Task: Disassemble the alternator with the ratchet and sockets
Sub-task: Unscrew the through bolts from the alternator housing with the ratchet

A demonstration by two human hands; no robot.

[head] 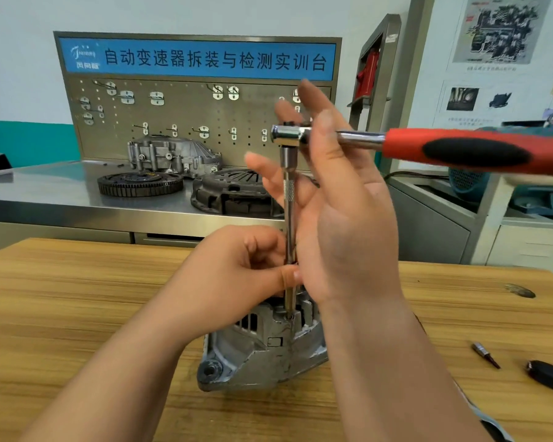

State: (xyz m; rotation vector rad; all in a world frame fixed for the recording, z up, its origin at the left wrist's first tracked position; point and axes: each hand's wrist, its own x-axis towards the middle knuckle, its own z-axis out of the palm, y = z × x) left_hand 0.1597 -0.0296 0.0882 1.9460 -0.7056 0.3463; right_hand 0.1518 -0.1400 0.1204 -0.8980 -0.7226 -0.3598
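Note:
The grey alternator (262, 349) stands on the wooden table (77, 298), partly hidden by my hands. A long extension bar (289, 199) rises upright from a bolt hole on its top. The ratchet (444, 148), with a red and black handle, sits on the bar's top and points right. My left hand (237, 269) pinches the lower part of the bar just above the alternator. My right hand (339, 199) is raised beside the bar with straight, spread fingers, and its palm touches the ratchet's neck near the head.
A small bit (486, 355) and a black object (549, 376) lie on the table at the right. Behind stands a steel bench with a flywheel (139, 183), a clutch cover (230, 193), a housing (173, 154) and a pegboard (198, 106). A grey cabinet (434, 218) is at the right.

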